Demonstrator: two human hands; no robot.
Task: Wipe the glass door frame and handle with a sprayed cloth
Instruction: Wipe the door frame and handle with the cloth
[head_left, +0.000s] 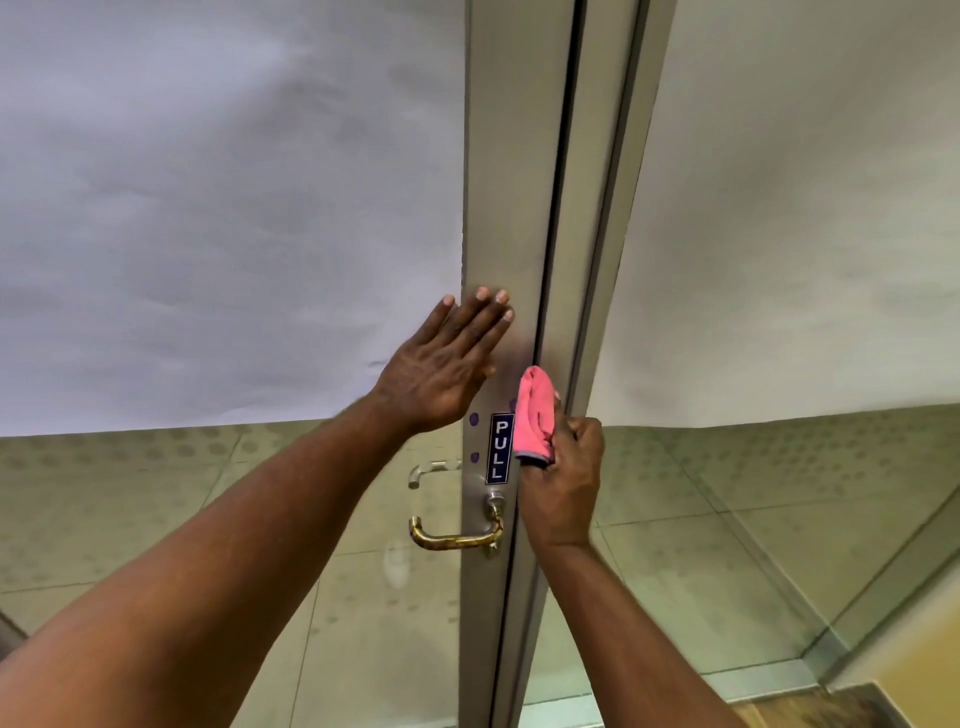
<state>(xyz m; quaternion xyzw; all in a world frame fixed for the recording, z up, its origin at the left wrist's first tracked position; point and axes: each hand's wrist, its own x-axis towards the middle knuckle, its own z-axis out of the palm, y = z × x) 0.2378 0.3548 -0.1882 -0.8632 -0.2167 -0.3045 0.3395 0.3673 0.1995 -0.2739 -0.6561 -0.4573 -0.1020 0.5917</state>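
A grey metal door frame (514, 171) runs upright through the middle of the view, with a dark seam along its right edge. My left hand (441, 364) lies flat and open against the frame, fingers spread. Just below and to the right, my right hand (563, 483) grips a folded pink cloth (535, 413) and presses it onto the frame edge at the seam. A blue PULL sign (500, 449) is stuck on the frame beside the cloth. Below it sits a brass lever handle (454, 538) pointing left, untouched by either hand.
Frosted film covers the upper glass panel (228, 208) on the left and the glass (789, 208) on the right. Tiled floor (156, 499) shows through the clear lower glass. A second lever (426, 470) shows behind the glass. A wooden floor strip (831, 712) lies at bottom right.
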